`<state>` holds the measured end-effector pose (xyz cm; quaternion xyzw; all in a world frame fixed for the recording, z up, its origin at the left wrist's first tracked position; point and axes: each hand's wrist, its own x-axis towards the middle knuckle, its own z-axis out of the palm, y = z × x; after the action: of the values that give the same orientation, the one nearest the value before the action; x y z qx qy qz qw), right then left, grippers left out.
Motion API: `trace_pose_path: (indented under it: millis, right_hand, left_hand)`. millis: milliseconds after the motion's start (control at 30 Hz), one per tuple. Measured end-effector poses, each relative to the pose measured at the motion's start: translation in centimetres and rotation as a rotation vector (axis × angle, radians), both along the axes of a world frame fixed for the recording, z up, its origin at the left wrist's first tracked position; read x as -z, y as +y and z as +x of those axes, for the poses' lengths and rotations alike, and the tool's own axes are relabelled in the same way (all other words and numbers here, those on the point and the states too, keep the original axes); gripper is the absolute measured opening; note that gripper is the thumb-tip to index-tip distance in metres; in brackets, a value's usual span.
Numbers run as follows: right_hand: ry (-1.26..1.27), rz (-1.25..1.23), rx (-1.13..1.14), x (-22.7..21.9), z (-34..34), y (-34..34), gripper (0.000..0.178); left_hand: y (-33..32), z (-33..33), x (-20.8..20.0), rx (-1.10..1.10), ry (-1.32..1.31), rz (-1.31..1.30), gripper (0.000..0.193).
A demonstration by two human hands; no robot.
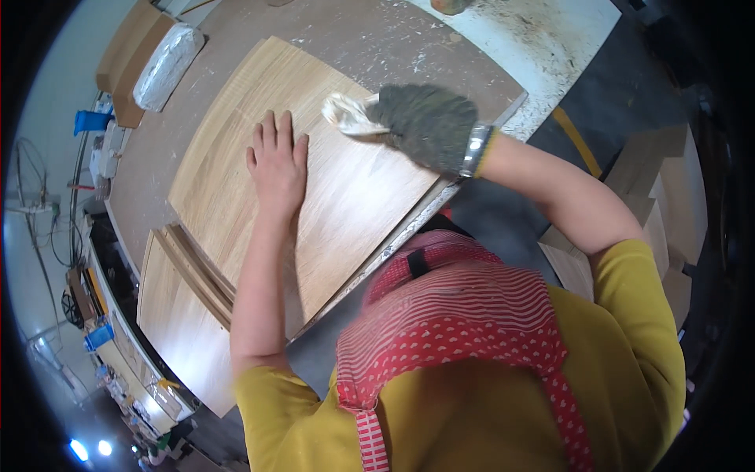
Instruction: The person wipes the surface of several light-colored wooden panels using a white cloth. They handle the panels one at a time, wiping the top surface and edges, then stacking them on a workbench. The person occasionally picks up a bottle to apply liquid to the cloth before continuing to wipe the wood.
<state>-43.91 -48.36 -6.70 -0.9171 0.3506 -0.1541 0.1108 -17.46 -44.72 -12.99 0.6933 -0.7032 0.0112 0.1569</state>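
Observation:
A wide wood-grain panel lies flat on the worktable in front of me. My left hand, bare, rests palm down on it with the fingers stretched out. My right hand, in a dark grey-green work glove, is closed round a bunched white cloth. That cloth is over the panel's right part and seems to touch it. Slight blur covers the glove, and its fingertips are partly hidden.
Left of the panel, more wood-grain boards lie with narrow strips along their edge. The brown worktable top carries pale flecks and scraps. A plastic-wrapped bundle sits by cardboard at the far left. Further boards stand at the right.

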Motion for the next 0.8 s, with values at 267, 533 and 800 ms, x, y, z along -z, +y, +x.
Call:
trace_pose_path:
  millis: [267, 533, 800]
  right_hand:
    - [0.264, 0.084, -0.155, 0.3, -2.6, 3.5, 0.021]
    - [0.238, -0.015, -0.217, 1.8, 0.2, 2.0, 0.031]
    - [0.051, -0.126, -0.054, 1.9, 3.3, -2.3, 0.029]
  left_hand:
    - [1.1, -0.3, 0.0, -0.002, -0.077, 0.033, 0.046]
    - [1.3, -0.1, 0.1, -0.064, -0.064, 0.029, 0.046]
    - [0.9, -0.3, -0.1, 0.014, -0.096, 0.009, 0.046]
